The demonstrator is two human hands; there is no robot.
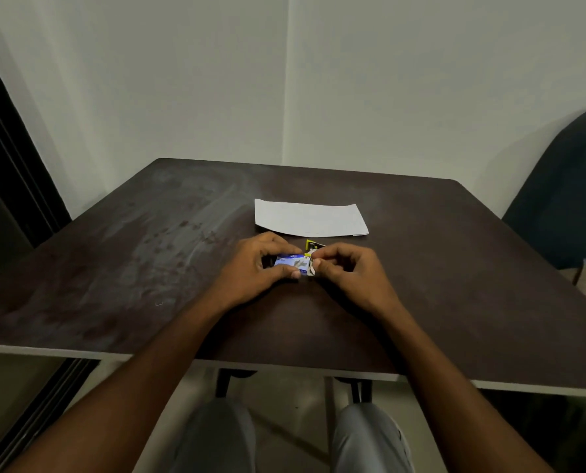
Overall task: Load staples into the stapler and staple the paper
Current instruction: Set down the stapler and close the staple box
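A small blue and white staple box (290, 263) is held just above the dark table (148, 254), between both hands. My left hand (254, 268) grips its left end and body. My right hand (346, 269) pinches the white flap at the box's right end with thumb and fingertips. Just behind the box, a yellow and black object (312, 245) peeks out, mostly hidden by my right fingers; it may be the stapler. A white sheet of paper (310, 218) lies flat on the table beyond the hands.
A dark upholstered chair (564, 189) stands at the table's right side. A pale wall runs close behind the table's far edge. A dark door frame (8, 165) is at the left. My knees show below the near edge.
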